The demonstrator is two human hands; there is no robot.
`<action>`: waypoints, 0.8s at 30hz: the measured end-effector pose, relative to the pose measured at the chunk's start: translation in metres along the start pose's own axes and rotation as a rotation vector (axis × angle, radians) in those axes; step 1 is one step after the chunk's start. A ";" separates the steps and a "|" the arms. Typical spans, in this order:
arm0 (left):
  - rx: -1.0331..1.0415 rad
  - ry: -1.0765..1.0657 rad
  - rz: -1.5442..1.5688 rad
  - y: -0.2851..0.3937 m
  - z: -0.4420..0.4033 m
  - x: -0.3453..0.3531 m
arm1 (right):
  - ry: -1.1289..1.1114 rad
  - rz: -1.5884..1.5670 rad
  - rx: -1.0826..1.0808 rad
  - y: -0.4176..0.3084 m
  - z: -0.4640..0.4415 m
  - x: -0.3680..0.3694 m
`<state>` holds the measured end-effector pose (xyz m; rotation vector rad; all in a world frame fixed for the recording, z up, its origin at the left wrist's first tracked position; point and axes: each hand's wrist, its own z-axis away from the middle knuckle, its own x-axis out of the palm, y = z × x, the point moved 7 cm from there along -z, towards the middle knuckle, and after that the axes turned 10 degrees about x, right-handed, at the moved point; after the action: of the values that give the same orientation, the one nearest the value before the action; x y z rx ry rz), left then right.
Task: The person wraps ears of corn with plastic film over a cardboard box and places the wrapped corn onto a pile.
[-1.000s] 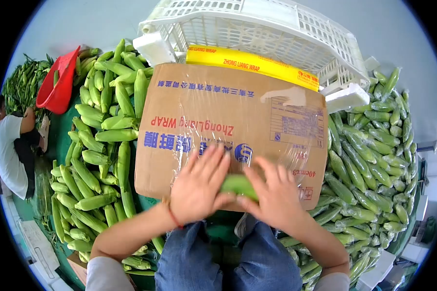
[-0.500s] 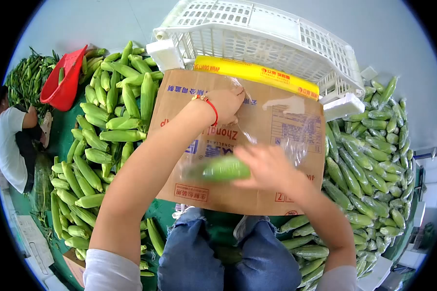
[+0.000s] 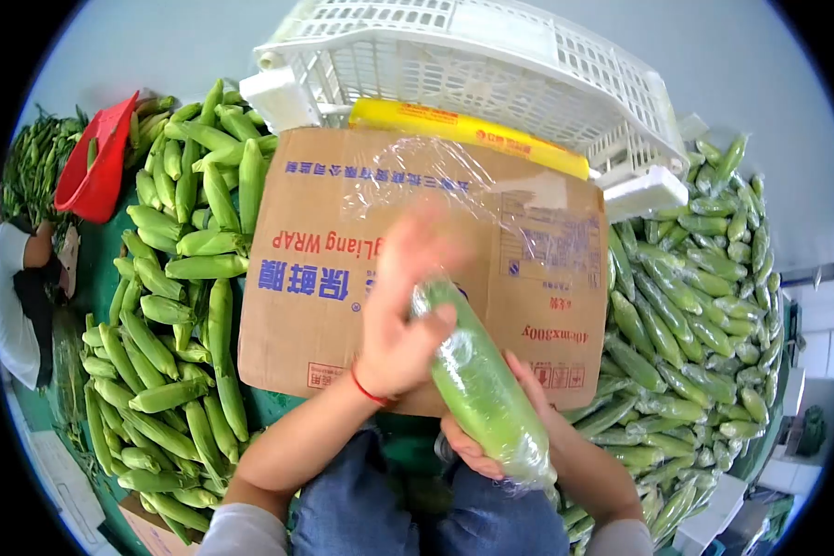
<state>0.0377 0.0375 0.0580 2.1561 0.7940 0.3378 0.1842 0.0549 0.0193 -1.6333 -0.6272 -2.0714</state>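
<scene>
An ear of corn in its green husk [image 3: 486, 385], wrapped in clear plastic film, is held tilted over the front of the cardboard box. My right hand [image 3: 468, 445] is closed around its lower end from underneath, partly hidden by the corn. My left hand [image 3: 398, 320] is at the upper end, its thumb against the wrapped tip. Its fingers are blurred but stretch upward, apart from the thumb. On the cardboard box [image 3: 296, 250] lies a crumpled sheet of clear film [image 3: 417, 171], in front of a yellow film roll [image 3: 473, 134].
A white plastic crate [image 3: 491, 74] stands behind the box. Unwrapped corn [image 3: 171, 310] is heaped on the left, film-wrapped corn [image 3: 695, 315] on the right. A red scoop-like container [image 3: 97, 167] lies far left, near another person [image 3: 18, 306] and a pile of greens [image 3: 42, 157].
The corn has come nearer to me and is tilted upright in my right hand. My left hand has left the film on the box and moved down to the corn's tip.
</scene>
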 end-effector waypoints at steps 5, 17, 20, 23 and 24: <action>-0.567 0.389 0.803 -0.040 0.005 0.005 | -0.103 0.005 -0.088 -0.001 -0.021 -0.001; -1.229 0.362 0.479 -0.019 0.104 0.018 | 0.839 1.811 -1.495 -0.058 0.130 0.090; -1.441 0.169 0.511 -0.013 0.144 0.025 | 0.376 1.138 -1.379 -0.076 0.102 0.076; -0.899 -0.137 0.272 -0.008 0.128 0.012 | 0.274 0.778 -1.461 -0.084 0.131 0.066; -0.638 -0.244 0.043 0.007 0.112 0.013 | 0.307 0.701 -1.511 -0.085 0.140 0.061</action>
<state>0.1043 -0.0245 -0.0093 1.5738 0.4230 0.2925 0.2309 0.2021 0.1004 -1.5646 1.7503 -2.0570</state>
